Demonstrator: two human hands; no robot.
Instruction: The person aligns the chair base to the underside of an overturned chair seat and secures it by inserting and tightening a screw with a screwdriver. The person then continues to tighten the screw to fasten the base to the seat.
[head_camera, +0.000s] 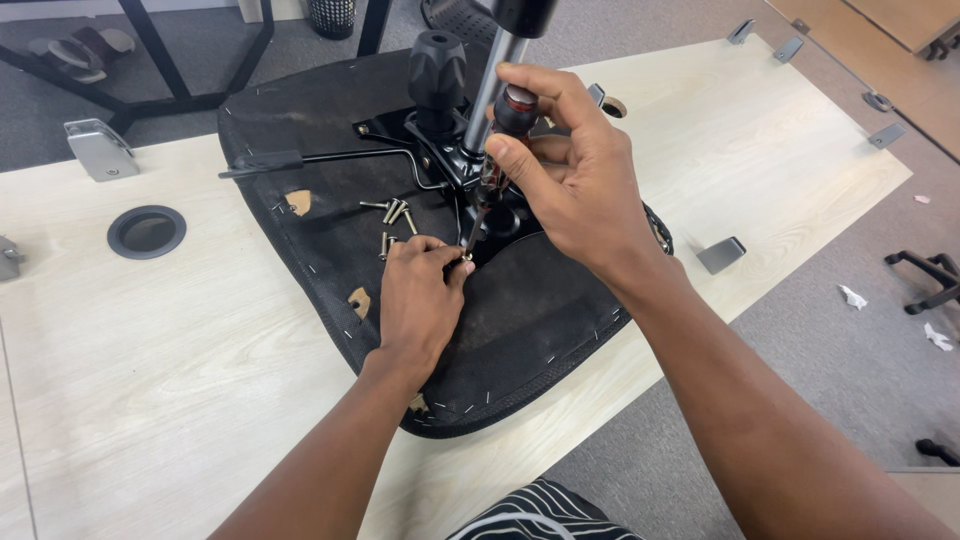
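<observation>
An upturned office chair seat, black fabric stapled round its rim, lies on a pale wooden table. A black metal mechanism with a silver gas cylinder and a black knob is fixed at its middle. My right hand grips a red and black screwdriver, tip pointing down at the mechanism's edge. My left hand pinches a small screw at the screwdriver's tip. Several loose screws lie on the seat just left of the mechanism.
A black lever rod runs left from the mechanism. A round grey cable grommet sits in the table at left. Metal brackets stand along the table's edges. Chair parts and paper scraps lie on the grey carpet at right.
</observation>
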